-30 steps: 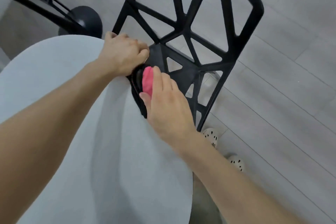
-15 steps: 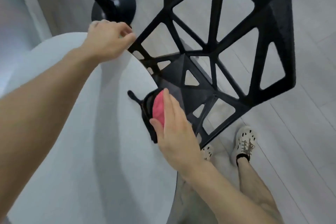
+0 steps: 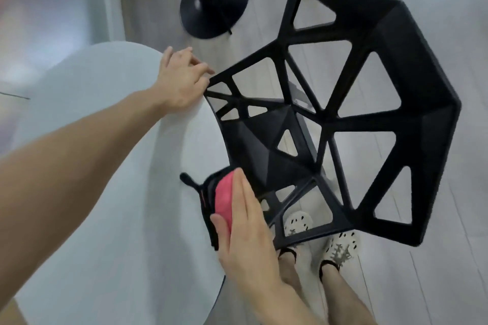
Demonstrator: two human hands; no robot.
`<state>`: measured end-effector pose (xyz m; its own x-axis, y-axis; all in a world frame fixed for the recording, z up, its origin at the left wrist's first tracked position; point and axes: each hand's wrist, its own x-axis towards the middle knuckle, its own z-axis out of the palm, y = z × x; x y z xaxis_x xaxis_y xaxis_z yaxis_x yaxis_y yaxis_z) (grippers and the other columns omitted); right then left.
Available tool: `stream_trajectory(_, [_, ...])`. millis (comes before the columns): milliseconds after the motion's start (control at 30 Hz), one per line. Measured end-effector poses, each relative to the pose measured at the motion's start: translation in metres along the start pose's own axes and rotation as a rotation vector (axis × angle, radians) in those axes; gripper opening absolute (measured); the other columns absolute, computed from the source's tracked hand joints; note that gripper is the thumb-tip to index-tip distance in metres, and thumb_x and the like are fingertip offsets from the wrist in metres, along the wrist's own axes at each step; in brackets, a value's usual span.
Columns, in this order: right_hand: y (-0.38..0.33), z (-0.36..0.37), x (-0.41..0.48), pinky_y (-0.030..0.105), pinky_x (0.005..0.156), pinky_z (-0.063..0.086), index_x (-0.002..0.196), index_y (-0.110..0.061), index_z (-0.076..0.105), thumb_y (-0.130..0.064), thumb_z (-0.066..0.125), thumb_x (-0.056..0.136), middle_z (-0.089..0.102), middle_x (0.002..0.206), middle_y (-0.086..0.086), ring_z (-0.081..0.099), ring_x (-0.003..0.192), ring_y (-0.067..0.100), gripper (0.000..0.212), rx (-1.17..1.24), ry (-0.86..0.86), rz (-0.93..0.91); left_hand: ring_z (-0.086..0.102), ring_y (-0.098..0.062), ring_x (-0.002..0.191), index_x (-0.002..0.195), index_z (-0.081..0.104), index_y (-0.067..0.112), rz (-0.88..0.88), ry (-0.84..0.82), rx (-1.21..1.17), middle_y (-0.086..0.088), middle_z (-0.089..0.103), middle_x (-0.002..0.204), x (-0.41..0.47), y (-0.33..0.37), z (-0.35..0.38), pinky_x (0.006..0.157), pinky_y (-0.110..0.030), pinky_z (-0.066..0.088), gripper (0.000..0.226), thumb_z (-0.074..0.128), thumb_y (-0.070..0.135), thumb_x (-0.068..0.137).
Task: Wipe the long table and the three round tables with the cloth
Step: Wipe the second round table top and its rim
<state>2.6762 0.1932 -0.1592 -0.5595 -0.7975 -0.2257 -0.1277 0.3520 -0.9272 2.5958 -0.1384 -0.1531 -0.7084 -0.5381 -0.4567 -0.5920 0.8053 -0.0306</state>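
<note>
A round white table fills the lower left. On its right rim lies a pink cloth with a black border and a black loop. My right hand presses flat on the cloth, fingers straight and together, thumb beside the pink part. My left hand rests at the table's far edge, its relaxed fingertips touching the corner of the black chair. It holds nothing.
A black chair with triangular cut-outs stands tight against the table's right edge. A black round pedestal base sits on the grey plank floor beyond. My feet in white shoes stand under the chair's near side.
My left hand let go of the cloth, moved away along the far rim and opened toward the chair. My right hand slid the cloth nearer along the table's right edge.
</note>
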Motion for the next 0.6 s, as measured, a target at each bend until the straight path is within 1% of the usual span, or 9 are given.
stream_trajectory(67, [0.003, 0.004, 0.01, 0.003, 0.12, 0.014, 0.175, -0.023, 0.002, -0.041, 0.052, 0.112, 0.003, 0.181, -0.019, 0.005, 0.152, -0.02, 0.082, 0.004, 0.003, 0.0, 0.014, -0.025, 0.166, 0.145, 0.066, 0.029, -0.003, 0.04, -0.018, -0.014, 0.049, 0.153, -0.001, 0.0, 0.003, 0.133, -0.048, -0.012, 0.065, 0.026, 0.042, 0.095])
stream_trajectory(100, [-0.003, 0.003, 0.039, 0.005, 0.121, 0.015, 0.175, -0.02, 0.004, -0.037, 0.056, 0.111, 0.006, 0.181, -0.014, 0.011, 0.155, -0.014, 0.083, -0.022, -0.006, 0.009, 0.014, -0.025, 0.166, 0.146, 0.065, 0.029, 0.009, 0.043, -0.016, -0.013, 0.049, 0.153, -0.001, 0.001, 0.004, 0.133, -0.048, -0.012, 0.064, 0.027, 0.041, 0.096])
stream_trajectory(200, [-0.03, 0.007, 0.148, 0.023, 0.116, 0.038, 0.172, -0.01, 0.019, -0.027, 0.065, 0.107, 0.035, 0.171, 0.002, 0.044, 0.146, 0.018, 0.081, -0.071, 0.019, -0.012, 0.015, -0.026, 0.166, 0.148, 0.063, 0.029, 0.013, 0.053, -0.009, -0.012, 0.05, 0.153, 0.002, -0.002, 0.005, 0.133, -0.05, -0.01, 0.051, 0.033, 0.038, 0.108])
stream_trajectory(267, [-0.039, 0.004, 0.189, 0.027, 0.102, 0.047, 0.168, -0.009, 0.028, -0.024, 0.068, 0.105, 0.051, 0.154, 0.003, 0.055, 0.13, 0.02, 0.076, -0.061, 0.025, -0.006, 0.018, -0.025, 0.165, 0.149, 0.062, 0.03, 0.01, 0.047, -0.027, -0.011, 0.053, 0.149, 0.003, -0.005, 0.004, 0.134, -0.05, -0.007, 0.057, 0.027, 0.045, 0.108])
stream_trajectory(300, [-0.036, 0.003, 0.184, 0.021, 0.101, 0.043, 0.168, -0.01, 0.029, -0.024, 0.068, 0.105, 0.051, 0.154, 0.002, 0.053, 0.13, 0.017, 0.075, -0.046, 0.015, -0.011, 0.019, -0.024, 0.165, 0.151, 0.061, 0.03, 0.027, 0.024, -0.009, -0.011, 0.054, 0.148, 0.003, -0.006, 0.003, 0.134, -0.05, -0.006, 0.063, 0.024, 0.05, 0.104])
stream_trajectory(367, [-0.025, -0.004, 0.139, 0.01, 0.111, 0.029, 0.171, -0.015, 0.023, -0.027, 0.066, 0.107, 0.04, 0.168, -0.001, 0.041, 0.146, 0.003, 0.078, 0.01, -0.026, -0.02, 0.02, -0.023, 0.165, 0.153, 0.058, 0.031, 0.064, -0.024, 0.049, -0.01, 0.054, 0.151, 0.002, -0.007, 0.003, 0.134, -0.052, -0.004, 0.07, 0.023, 0.061, 0.101])
stream_trajectory(467, [-0.011, -0.016, 0.062, 0.005, 0.121, 0.016, 0.175, -0.02, 0.009, -0.032, 0.061, 0.11, 0.02, 0.18, -0.008, 0.012, 0.154, -0.018, 0.084, -0.025, -0.095, 0.011, 0.035, -0.018, 0.159, 0.14, 0.067, 0.032, 0.13, -0.047, 0.02, 0.002, 0.066, 0.145, 0.005, -0.018, -0.01, 0.131, -0.051, 0.006, 0.066, 0.023, 0.064, 0.102])
stream_trajectory(533, [-0.016, -0.017, 0.076, 0.01, 0.124, 0.019, 0.174, -0.019, 0.006, -0.033, 0.062, 0.109, 0.019, 0.18, -0.006, 0.016, 0.157, -0.012, 0.087, -0.083, -0.103, 0.004, 0.05, -0.02, 0.147, 0.127, 0.073, 0.029, 0.139, 0.025, -0.013, 0.004, 0.072, 0.133, 0.016, -0.033, -0.021, 0.126, -0.05, 0.019, 0.065, 0.023, 0.063, 0.103])
stream_trajectory(600, [-0.035, -0.01, 0.15, 0.017, 0.119, 0.026, 0.173, -0.013, 0.009, -0.031, 0.063, 0.108, 0.024, 0.178, 0.001, 0.031, 0.157, 0.011, 0.086, -0.16, -0.119, -0.021, 0.063, -0.027, 0.125, 0.112, 0.074, 0.021, 0.08, 0.101, 0.004, -0.003, 0.075, 0.116, 0.033, -0.058, -0.033, 0.113, -0.046, 0.033, 0.068, 0.021, 0.062, 0.103])
